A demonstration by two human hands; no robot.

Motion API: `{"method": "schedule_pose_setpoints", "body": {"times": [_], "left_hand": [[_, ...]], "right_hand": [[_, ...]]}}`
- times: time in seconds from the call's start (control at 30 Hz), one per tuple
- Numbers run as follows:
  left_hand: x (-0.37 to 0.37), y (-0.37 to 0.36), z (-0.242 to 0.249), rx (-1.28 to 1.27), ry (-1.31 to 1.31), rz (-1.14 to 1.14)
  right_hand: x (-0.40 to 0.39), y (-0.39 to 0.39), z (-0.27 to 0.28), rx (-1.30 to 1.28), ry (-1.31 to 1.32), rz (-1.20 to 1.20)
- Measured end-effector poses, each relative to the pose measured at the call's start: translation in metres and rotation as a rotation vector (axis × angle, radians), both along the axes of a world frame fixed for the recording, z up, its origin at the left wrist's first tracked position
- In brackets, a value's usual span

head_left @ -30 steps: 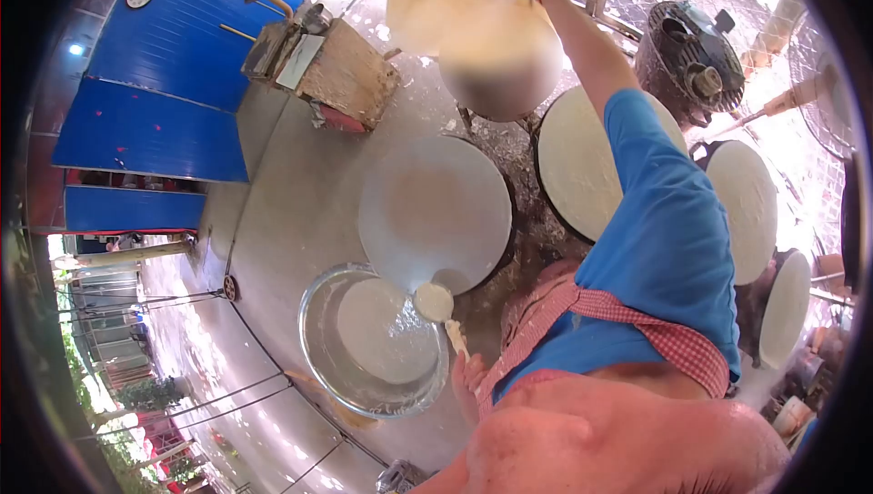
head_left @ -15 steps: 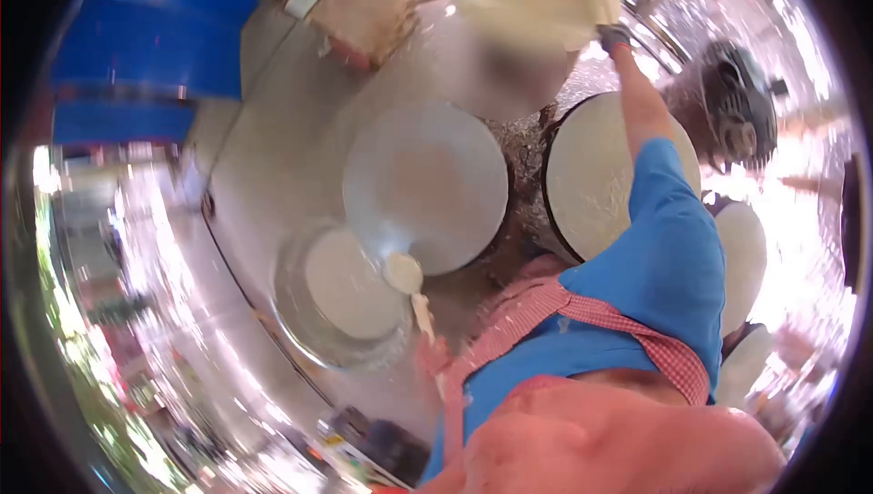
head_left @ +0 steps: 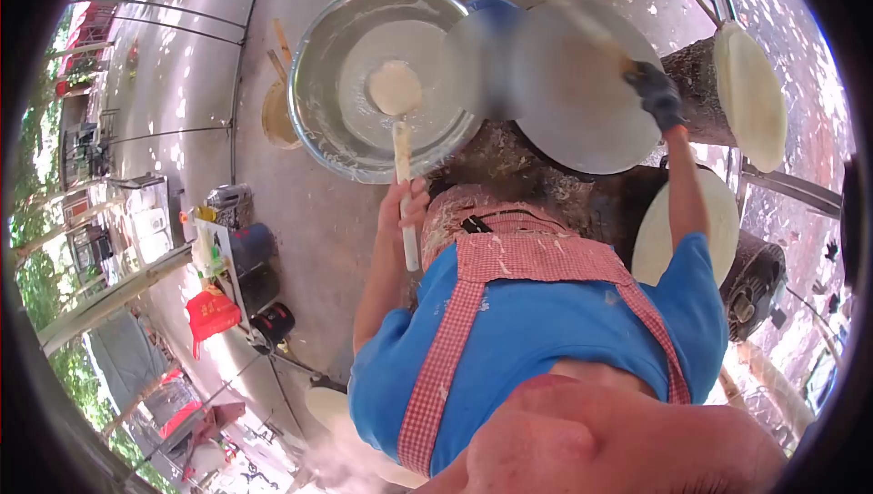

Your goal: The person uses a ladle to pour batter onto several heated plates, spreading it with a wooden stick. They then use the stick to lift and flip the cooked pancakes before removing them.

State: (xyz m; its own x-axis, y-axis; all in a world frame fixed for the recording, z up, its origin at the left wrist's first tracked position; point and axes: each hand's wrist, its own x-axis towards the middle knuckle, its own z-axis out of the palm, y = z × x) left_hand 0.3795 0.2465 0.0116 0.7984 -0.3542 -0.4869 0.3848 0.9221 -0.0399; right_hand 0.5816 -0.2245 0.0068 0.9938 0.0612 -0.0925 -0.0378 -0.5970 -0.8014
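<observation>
My bare left hand is wrapped round the pale handle of a ladle. The ladle's round bowl, full of pale batter, lies over the white batter in a wide metal basin. My right hand, in a dark glove, is closed on a long thin stick, blurred by motion. This stick slants up and left across a round grey griddle. A hazy grey blur covers the griddle's left side and the basin's right edge.
Pale round sheets sit on the right, one on a dark cylinder and one beside my right arm. Left of the basin stands a wooden-handled container. A red cloth hangs further left.
The view has turned, so the basin and griddle now appear higher up. My right hand has come from a pale sheet to above the griddle. The ladle has moved in over the basin.
</observation>
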Motion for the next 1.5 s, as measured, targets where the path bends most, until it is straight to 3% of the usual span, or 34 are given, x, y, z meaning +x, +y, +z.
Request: {"method": "schedule_pose_setpoints", "body": {"times": [0.03, 0.1, 0.17, 0.23, 0.27, 0.33, 0.37, 0.43, 0.47, 0.57, 0.63, 0.7, 0.77, 0.8, 0.83, 0.9, 0.93, 1.0, 1.1, 1.17, 1.23, 1.3, 1.33, 1.4, 1.47, 1.5], "left_hand": [[0.013, 0.021, -0.008, -0.011, 0.0, -0.014], [0.043, 0.067, -0.023, 0.527, -0.066, -0.104], [0.081, 0.12, -0.084, 0.506, -0.018, -0.174], [0.11, 0.155, -0.168, 0.472, 0.253, -0.222], [0.111, 0.166, -0.194, 0.447, 0.275, -0.247], [0.142, 0.175, -0.223, 0.423, 0.569, -0.313], [0.148, 0.174, -0.232, 0.397, 0.569, -0.319], [0.142, 0.177, -0.229, 0.818, 0.344, -0.432], [0.139, 0.176, -0.224, 0.801, 0.349, -0.44], [0.145, 0.167, -0.212, 0.994, 0.289, -0.413], [0.143, 0.165, -0.216, 1.083, 0.213, -0.431], [0.156, 0.153, -0.214, 1.052, 0.2, -0.458], [0.17, 0.146, -0.212, 1.033, 0.19, -0.505], [0.175, 0.144, -0.205, 0.71, 0.251, -0.479], [0.169, 0.141, -0.198, 0.385, 0.317, -0.456], [0.159, 0.141, -0.149, 0.25, 0.347, -0.449], [0.161, 0.141, -0.11, 0.111, 0.371, -0.427], [0.152, 0.15, -0.045, 0.058, 0.262, -0.468], [0.128, 0.147, 0.081, 0.321, -0.03, -0.354], [0.112, 0.147, 0.164, 0.418, -0.196, -0.268], [0.101, 0.155, 0.233, 0.461, -0.279, -0.257], [0.096, 0.166, 0.288, 0.688, -0.626, -0.282], [0.092, 0.166, 0.31, 0.713, -0.661, -0.283], [0.084, 0.17, 0.341, 1.19, -0.857, -0.044], [0.087, 0.192, 0.314, 1.227, -0.82, -0.043], [0.091, 0.204, 0.291, 1.238, -0.759, -0.03]], "right_hand": [[0.013, 0.051, 0.009, -0.408, -0.019, 0.121], [0.023, 0.142, 0.009, -0.573, -0.047, 0.285], [0.022, 0.208, -0.019, -0.694, -0.127, 0.425], [0.003, 0.278, -0.027, -1.003, 0.01, 0.523], [-0.016, 0.3, -0.033, -1.018, 0.051, 0.524], [-0.017, 0.331, -0.035, -0.94, 0.049, 0.737], [-0.011, 0.334, -0.031, -0.964, 0.06, 0.742], [-0.018, 0.341, -0.02, -0.691, 0.18, 0.33], [-0.022, 0.336, -0.054, -0.814, 0.285, 0.325], [-0.043, 0.361, -0.042, -0.885, 0.273, 0.512], [-0.048, 0.36, -0.039, -0.798, 0.214, 0.461], [-0.055, 0.35, -0.064, -0.616, 0.17, 0.217], [-0.072, 0.355, -0.084, -0.683, 0.222, 0.239], [-0.081, 0.356, -0.084, -0.745, 0.305, 0.265], [-0.094, 0.349, -0.08, -0.74, 0.309, 0.256], [-0.119, 0.336, -0.067, -0.641, 0.406, 0.188], [-0.136, 0.332, -0.055, -0.579, 0.187, 0.143], [-0.145, 0.331, -0.032, -0.51, -0.002, 0.075], [-0.146, 0.323, 0.022, -0.397, -0.447, 0.047], [-0.126, 0.318, 0.056, -0.412, -0.449, 0.005], [-0.096, 0.316, 0.106, -0.189, -0.837, -0.001], [-0.079, 0.318, 0.164, -0.155, -0.804, -0.092], [-0.074, 0.322, 0.181, -0.134, -0.73, -0.159], [-0.07, 0.33, 0.194, 0.009, -0.837, -0.127], [-0.077, 0.338, 0.178, 0.251, -0.934, -0.017], [-0.089, 0.344, 0.162, 0.39, -0.708, 0.042]]}}
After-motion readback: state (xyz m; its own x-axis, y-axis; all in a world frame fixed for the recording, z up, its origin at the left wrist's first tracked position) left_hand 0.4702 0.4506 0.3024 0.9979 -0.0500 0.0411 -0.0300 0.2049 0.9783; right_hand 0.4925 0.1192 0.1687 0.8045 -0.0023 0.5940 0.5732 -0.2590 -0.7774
